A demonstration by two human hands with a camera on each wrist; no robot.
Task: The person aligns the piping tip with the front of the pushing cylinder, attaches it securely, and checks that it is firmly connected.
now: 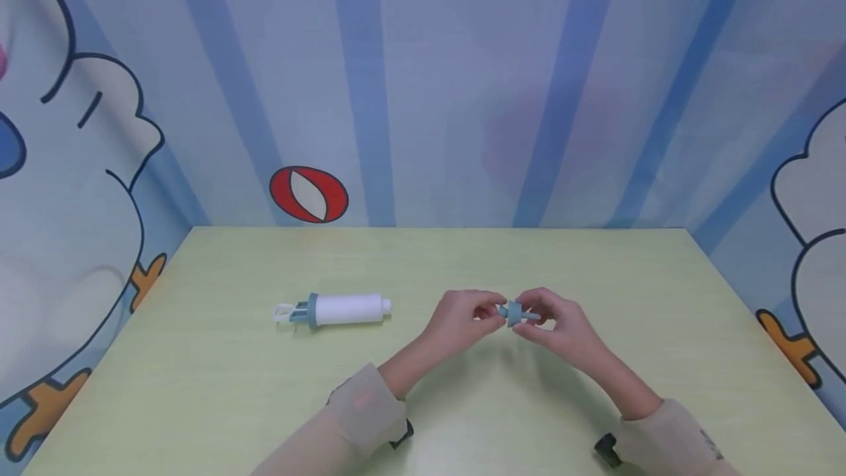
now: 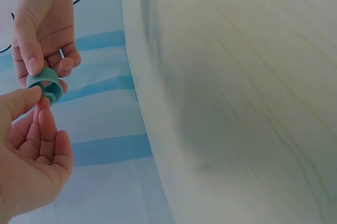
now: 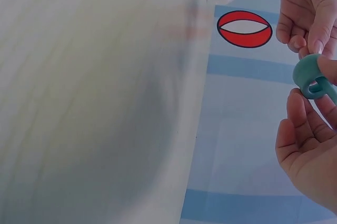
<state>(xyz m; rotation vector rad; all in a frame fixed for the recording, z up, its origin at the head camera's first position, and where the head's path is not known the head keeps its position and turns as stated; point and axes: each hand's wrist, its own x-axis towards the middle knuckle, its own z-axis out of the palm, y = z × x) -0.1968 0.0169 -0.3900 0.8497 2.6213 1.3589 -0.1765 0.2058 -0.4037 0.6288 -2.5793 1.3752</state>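
Okay, you've got a teal fitting (image 1: 514,314) up off the surface (image 1: 218,388), right of centre, pinched in both hands. Shape: short hollow ring, smooth thick wall, looks like moulded plastic. A slim stem sticks out toward your right palm, a smaller piece toward your left fingertips; fingers cover part of the detail.

Left hand (image 1: 456,318): thumb and forefinger narrow on the fitting's left side, remaining fingers loosely bent. Right hand (image 1: 565,322): thumb on the ring's outer wall, fingers on the opposite side, stem running in under them. Your hands face each other, fingertips close across the part; forearms come in from the near side and angle inward. Loose beige sleeves (image 1: 360,417), dark block (image 1: 606,450) by the right cuff.

Well apart to your left, a white cylinder (image 1: 349,309) lies on its side on the surface: smooth body, teal flange (image 1: 313,311) and pale loop handle (image 1: 284,312) at the left end, stepped-down white tip (image 1: 386,307) at the right.

Surface is pale yellow-green, faint wood-grain streaks, soft hand shadows. Blue striped backdrop (image 1: 449,94) behind, printed with a red-and-white ball (image 1: 308,195).
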